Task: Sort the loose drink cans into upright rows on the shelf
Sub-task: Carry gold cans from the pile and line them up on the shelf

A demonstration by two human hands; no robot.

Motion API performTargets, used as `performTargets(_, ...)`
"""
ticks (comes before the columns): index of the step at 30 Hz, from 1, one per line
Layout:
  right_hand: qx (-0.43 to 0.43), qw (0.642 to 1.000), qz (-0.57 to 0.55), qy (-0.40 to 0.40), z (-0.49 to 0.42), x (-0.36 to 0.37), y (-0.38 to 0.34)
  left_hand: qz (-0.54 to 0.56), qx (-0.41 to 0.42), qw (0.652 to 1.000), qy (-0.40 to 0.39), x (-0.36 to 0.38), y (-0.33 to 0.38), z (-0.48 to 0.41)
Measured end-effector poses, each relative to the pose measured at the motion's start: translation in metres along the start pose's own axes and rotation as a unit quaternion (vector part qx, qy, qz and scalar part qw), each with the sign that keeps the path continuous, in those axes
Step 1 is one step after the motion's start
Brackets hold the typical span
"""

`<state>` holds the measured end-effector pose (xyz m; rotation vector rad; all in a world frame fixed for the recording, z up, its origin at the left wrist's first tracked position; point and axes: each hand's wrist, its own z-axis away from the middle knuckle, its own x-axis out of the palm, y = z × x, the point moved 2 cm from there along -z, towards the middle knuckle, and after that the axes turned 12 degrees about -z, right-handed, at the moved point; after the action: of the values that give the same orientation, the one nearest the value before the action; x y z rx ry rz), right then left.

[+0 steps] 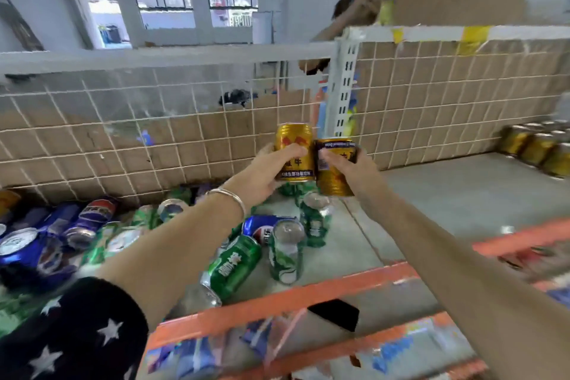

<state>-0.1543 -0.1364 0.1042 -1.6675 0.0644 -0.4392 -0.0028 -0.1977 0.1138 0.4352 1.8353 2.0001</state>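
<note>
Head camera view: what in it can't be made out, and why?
All in the head view:
Row of upright gold metal cans at far right: cut off by the frame edge, so no count.
Pile of loose blue metal cans at left: motion-blurred, cut by the edge.
Goods below the orange metal shelf rail: too blurred to identify.
Gold metal can in the right hand: fingers cover part of its label.

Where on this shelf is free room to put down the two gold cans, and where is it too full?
Free: the grey shelf floor on the right, between the wire mesh back, the upright gold row at far right and the orange front rail. Crowded: the left side, where blue cans and green cans are jumbled.
</note>
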Motion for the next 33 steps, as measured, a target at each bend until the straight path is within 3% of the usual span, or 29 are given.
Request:
performTargets(8,0.063,0.989,-0.057,0.119,0.1,-0.21,-0.035,0.052,-0.052,0.982,-0.172,0.222,-0.018,0.023)
performTargets(15,0.071,0.983,-0.037,0.166,0.173,-0.325,-0.065,0.064,-0.084,0.952,-0.289,0.355,-0.042,0.04)
performTargets(24,0.093,0.966,0.125,0.205,0.191,-0.418,-0.07,-0.08,-0.044,0.948,-0.305,0.452,-0.062,0.005)
performTargets(30,0.109,0.954,0.116,0.254,0.137,-0.484,-0.082,-0.126,0.0,0.96,-0.25,0.509,-0.072,-0.065)
performTargets(33,0.116,0.942,0.049,0.311,0.099,-0.527,-0.082,-0.07,-0.027,0.972,-0.222,0.534,-0.076,-0.104)
